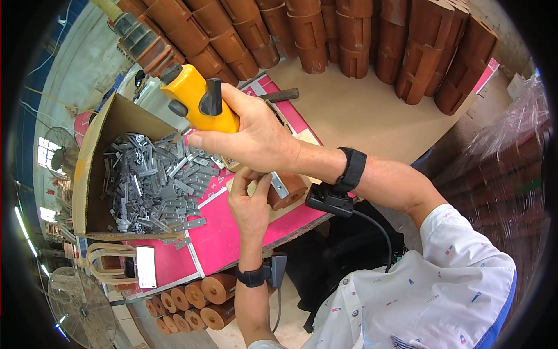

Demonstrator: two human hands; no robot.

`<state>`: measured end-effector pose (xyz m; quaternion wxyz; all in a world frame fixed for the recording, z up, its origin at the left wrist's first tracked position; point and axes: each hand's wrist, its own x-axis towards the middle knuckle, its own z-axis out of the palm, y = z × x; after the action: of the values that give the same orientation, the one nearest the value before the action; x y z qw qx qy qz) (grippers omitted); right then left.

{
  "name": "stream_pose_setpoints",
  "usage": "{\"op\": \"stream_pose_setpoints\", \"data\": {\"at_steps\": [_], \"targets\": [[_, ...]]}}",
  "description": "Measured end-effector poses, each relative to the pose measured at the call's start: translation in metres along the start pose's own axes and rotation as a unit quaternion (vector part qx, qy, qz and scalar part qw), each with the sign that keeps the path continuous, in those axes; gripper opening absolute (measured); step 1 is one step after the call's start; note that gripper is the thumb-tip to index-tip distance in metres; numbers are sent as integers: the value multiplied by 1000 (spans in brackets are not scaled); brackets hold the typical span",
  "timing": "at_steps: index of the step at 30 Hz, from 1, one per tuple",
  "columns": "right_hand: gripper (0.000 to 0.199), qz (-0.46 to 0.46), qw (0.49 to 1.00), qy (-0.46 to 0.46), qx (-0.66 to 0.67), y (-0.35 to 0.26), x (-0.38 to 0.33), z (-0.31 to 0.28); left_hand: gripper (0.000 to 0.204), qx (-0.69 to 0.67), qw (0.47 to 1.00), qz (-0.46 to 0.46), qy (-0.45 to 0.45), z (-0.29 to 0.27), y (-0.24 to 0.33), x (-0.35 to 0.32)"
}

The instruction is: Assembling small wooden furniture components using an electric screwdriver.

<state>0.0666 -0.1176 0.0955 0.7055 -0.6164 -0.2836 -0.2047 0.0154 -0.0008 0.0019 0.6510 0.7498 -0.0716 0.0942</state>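
My right hand (258, 131) is wrapped round a yellow power tool (197, 99) with black knobs, its dark end pointing up and left. Below it, my left hand (249, 198) has thumb and forefinger pinched together beside a flat metal bracket (279, 185). Whatever small thing sits in that pinch is hidden. The bracket lies against a brown cylinder (292, 191) that rests on its side at the table's near edge. To the left, an open cardboard box (96, 160) holds a heap of grey metal brackets (154, 180), some spilling onto the pink tabletop (218, 238).
A hammer-like tool with a dark handle (280, 95) lies behind my right hand. Tall stacks of brown cylinders (308, 41) line the far side. More cylinders (218, 288) lie under the table. A phone (146, 267) on a stand and a fan (81, 308) are at the left.
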Motion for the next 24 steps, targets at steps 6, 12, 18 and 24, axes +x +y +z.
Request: {"op": "stream_pose_setpoints", "data": {"at_steps": [6,12,18,24], "targets": [[43,-10,1000,4,6,4,3,2,21,15,1000,20,11,-1,-4,4],[41,-42,999,15,12,16,5,6,20,81,996,28,12,-2,2,9],[41,-59,998,23,-12,21,3,6,20,120,993,19,13,0,4,9],[42,-56,998,27,-20,24,1,6,20,130,991,16,11,-1,-1,10]]}}
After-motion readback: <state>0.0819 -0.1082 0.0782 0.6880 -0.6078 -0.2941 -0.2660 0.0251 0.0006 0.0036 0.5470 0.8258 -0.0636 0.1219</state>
